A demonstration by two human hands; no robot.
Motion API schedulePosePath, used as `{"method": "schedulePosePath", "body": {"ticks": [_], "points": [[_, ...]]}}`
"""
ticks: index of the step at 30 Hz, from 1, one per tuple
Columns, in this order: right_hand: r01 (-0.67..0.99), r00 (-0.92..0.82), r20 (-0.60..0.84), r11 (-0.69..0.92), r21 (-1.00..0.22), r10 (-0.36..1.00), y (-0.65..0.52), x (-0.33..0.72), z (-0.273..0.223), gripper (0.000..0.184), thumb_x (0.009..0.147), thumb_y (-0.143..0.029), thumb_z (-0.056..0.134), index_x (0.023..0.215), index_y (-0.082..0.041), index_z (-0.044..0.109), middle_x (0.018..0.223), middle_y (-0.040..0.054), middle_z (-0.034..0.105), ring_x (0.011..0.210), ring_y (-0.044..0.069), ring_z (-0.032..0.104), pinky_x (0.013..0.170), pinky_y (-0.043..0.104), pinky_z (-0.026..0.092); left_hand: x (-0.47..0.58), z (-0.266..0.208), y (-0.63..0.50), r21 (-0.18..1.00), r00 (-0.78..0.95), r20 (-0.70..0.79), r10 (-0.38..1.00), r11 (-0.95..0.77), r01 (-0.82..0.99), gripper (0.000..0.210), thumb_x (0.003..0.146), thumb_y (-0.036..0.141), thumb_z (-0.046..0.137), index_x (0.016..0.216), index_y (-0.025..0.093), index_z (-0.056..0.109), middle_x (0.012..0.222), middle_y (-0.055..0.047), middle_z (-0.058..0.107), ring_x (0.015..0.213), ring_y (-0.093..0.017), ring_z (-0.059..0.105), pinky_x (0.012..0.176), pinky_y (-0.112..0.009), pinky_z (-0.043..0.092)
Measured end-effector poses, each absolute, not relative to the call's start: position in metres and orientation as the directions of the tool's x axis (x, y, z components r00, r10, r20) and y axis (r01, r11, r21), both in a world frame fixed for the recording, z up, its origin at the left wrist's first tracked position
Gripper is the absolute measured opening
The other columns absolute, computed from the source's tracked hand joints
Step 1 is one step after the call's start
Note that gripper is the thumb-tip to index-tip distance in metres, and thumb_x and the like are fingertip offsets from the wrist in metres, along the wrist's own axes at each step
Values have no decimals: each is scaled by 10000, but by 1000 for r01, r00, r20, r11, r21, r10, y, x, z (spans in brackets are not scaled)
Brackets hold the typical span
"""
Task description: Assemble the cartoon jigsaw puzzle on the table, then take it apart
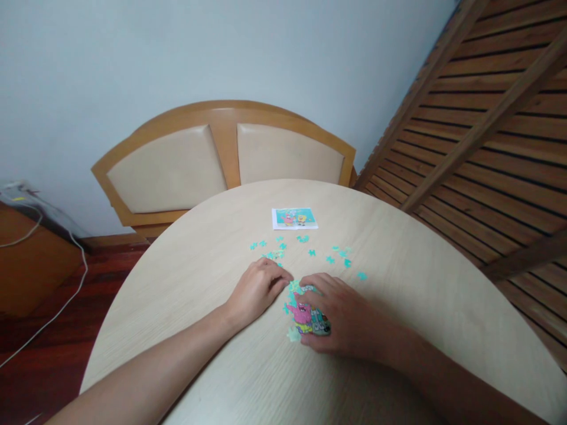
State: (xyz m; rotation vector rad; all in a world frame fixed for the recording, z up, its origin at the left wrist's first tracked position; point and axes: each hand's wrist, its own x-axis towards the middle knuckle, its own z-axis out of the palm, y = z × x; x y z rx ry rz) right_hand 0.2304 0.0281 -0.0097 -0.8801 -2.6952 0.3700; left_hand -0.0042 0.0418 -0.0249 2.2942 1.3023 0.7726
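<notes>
A partly joined jigsaw puzzle (303,316) lies flat on the table, showing a pink starfish character on a teal ground. Curved over its right side is my right hand (339,313), thumb at the near edge and fingers at the far edge, gripping it and hiding part of the picture. My left hand (262,286) rests at the puzzle's far left corner, its thumb and fingers drawn together; whatever is between the fingertips is too small to make out. Just beyond the left hand are loose teal puzzle pieces (283,246), some of them close together.
A reference picture card (295,219) lies beyond the pieces. More loose pieces (348,263) are scattered to the right. The round wooden table (199,260) has a cushioned bench (170,168) behind it. Wooden slats (478,130) rise at the right; a white cable (84,271) hangs at the left.
</notes>
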Motion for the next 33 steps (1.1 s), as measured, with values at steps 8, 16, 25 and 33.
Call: {"method": "schedulePosePath", "body": {"ticks": [8, 16, 25, 33], "points": [[522, -779, 204, 794, -311, 592, 27, 234, -18, 561, 766, -489, 740, 1239, -214, 614, 1301, 127, 608, 1227, 319, 527, 1098, 478, 383, -17, -19, 42, 477, 607, 297, 737, -665, 575, 208, 1002, 185, 512, 1003, 226, 716, 1016, -27, 735, 1020, -205, 601, 957, -362, 473], [558, -744, 217, 766, -319, 632, 21, 226, -18, 663, 723, -458, 750, 1302, -182, 579, 1286, 140, 602, 1193, 333, 533, 1068, 497, 407, -28, -11, 45, 288, 781, 264, 567, -819, 497, 203, 1012, 211, 497, 1106, 214, 677, 1150, -51, 697, 1116, -210, 599, 1015, -384, 444], [591, -691, 256, 733, -338, 676, 15, 221, -22, 628, 703, -392, 753, 1247, -131, 578, 1244, 157, 613, 1154, 327, 543, 1048, 491, 440, -35, -20, 58, 308, 537, 370, 758, -646, 699, 221, 923, 214, 562, 1127, 192, 643, 1134, -72, 685, 1066, -233, 618, 957, -415, 495], [583, -686, 273, 734, -349, 675, 17, 224, -25, 627, 718, -408, 769, 1252, -147, 572, 1252, 151, 616, 1149, 322, 558, 1039, 498, 451, -36, -21, 58, 294, 511, 313, 800, -594, 749, 307, 902, 275, 606, 1199, 198, 612, 1183, -94, 652, 1103, -273, 591, 973, -456, 487]]}}
